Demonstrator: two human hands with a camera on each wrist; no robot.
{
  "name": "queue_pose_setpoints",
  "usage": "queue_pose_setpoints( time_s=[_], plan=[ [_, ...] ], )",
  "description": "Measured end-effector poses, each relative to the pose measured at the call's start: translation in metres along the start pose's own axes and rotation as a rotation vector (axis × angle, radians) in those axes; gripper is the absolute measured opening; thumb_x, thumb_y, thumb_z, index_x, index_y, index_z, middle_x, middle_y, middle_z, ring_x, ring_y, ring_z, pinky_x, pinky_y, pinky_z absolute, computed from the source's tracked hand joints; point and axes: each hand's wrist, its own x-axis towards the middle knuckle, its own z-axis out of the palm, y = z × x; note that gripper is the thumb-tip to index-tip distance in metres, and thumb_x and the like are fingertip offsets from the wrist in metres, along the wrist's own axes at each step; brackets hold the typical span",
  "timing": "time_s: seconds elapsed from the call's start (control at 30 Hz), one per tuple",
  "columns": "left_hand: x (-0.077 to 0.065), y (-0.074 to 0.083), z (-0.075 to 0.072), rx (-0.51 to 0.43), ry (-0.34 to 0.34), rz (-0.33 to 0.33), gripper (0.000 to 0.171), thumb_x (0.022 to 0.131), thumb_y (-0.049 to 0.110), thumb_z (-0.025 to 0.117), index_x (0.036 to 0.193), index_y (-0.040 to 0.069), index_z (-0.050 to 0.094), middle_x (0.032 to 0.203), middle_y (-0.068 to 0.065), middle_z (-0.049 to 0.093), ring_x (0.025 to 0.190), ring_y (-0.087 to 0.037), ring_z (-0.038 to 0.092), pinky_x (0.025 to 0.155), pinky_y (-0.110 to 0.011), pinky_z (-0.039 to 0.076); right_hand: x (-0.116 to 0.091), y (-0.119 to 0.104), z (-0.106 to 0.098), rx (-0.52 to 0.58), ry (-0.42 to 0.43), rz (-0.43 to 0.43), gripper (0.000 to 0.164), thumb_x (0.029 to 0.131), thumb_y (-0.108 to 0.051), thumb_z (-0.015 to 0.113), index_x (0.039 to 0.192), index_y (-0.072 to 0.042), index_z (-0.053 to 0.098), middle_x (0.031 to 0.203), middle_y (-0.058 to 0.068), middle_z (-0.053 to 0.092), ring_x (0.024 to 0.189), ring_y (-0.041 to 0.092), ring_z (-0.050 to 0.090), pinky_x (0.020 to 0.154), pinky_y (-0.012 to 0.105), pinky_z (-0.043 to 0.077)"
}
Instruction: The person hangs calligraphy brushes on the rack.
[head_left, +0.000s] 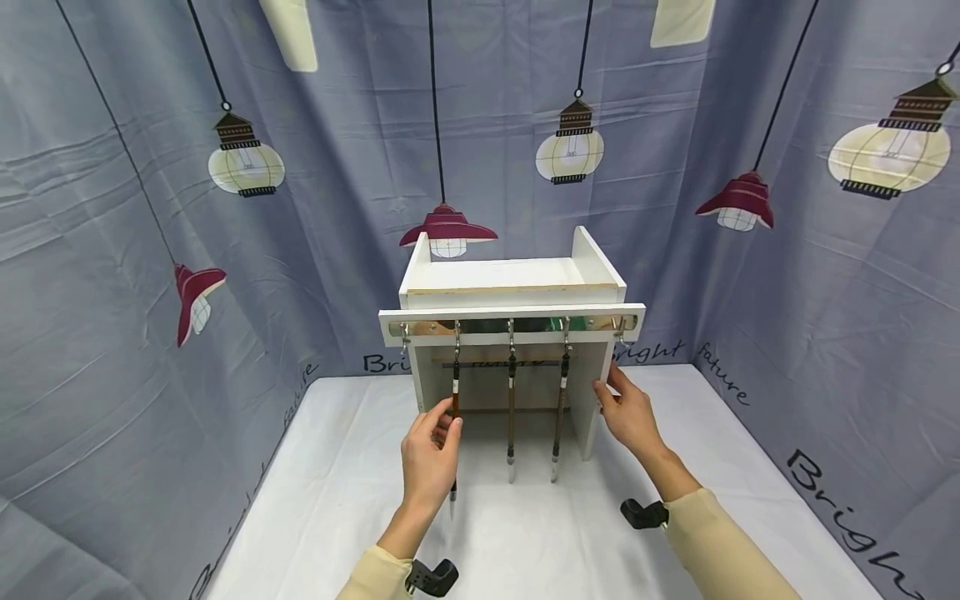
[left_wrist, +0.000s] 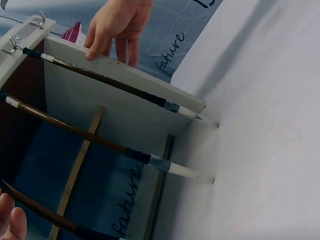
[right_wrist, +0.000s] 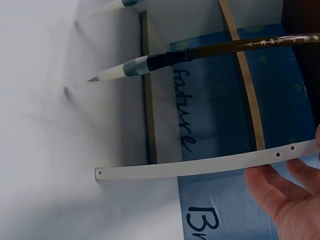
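Observation:
A white wooden rack stands on the table, with a hook rail across its front. Three writing brushes with brown handles and pale tips hang from the rail. At the left brush, my left hand pinches the handle between thumb and fingers; in the left wrist view only some fingertips show. The middle brush and right brush hang untouched. My right hand grips the front edge of the rack's right side panel, thumb on the edge and fingers along the outer face.
The rack has an open tray top and a hollow lower bay with crossbars. Metal hooks sit at the rail ends. A white cloth covers the table. Curtains printed with lamps and lettering surround it.

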Motion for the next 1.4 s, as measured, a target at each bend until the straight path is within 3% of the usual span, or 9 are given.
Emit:
queue_pose_setpoints(
  time_s=[0.4,0.7,1.03,1.23,1.4],
  plan=[
    [0.012,-0.012,0.02,0.062,0.023,0.034,0.024,0.097,0.015,0.073,0.12,0.007,0.074,0.095,-0.003,0.069,0.08,-0.014,0.065,0.063,-0.023,0.053,-0.001,-0.002,-0.003,-0.003,0.013,0.003,0.058,0.11,-0.028,0.05,0.163,-0.011,0.032,0.151,0.028,0.051,0.118,0.048,0.066,0.086,0.05,0.062],
    [0.021,-0.024,0.027,0.077,0.015,0.003,0.021,0.097,0.018,0.073,0.116,0.008,0.075,0.098,-0.003,0.071,0.085,-0.016,0.067,0.066,-0.024,0.052,-0.002,-0.001,-0.001,0.003,-0.004,0.029,0.059,0.11,-0.028,0.049,0.163,-0.01,0.029,0.153,0.028,0.048,0.12,0.048,0.065,0.089,0.049,0.061],
    [0.023,-0.025,0.024,0.049,0.022,0.034,0.021,0.094,0.014,0.076,0.114,0.009,0.075,0.098,-0.002,0.071,0.084,-0.016,0.068,0.065,-0.024,0.054,-0.002,0.0,0.0,0.006,0.001,0.023,0.058,0.111,-0.027,0.049,0.163,-0.01,0.03,0.152,0.028,0.049,0.121,0.049,0.064,0.089,0.051,0.061],
    [0.023,-0.026,0.02,0.056,-0.008,-0.021,0.02,0.094,0.019,0.077,0.113,0.013,0.076,0.102,0.0,0.072,0.085,-0.014,0.067,0.068,-0.025,0.057,-0.001,-0.001,0.0,-0.007,0.001,0.017,0.058,0.11,-0.027,0.049,0.163,-0.011,0.031,0.152,0.028,0.05,0.119,0.048,0.065,0.087,0.05,0.062],
    [0.022,-0.03,0.01,0.08,-0.04,-0.022,0.029,0.091,0.025,0.08,0.117,0.014,0.075,0.108,-0.004,0.073,0.089,-0.024,0.07,0.072,-0.028,0.057,-0.004,-0.002,-0.001,-0.059,-0.033,-0.006,0.061,0.111,-0.028,0.048,0.164,-0.009,0.026,0.155,0.028,0.046,0.118,0.048,0.066,0.085,0.05,0.062]
  ],
)
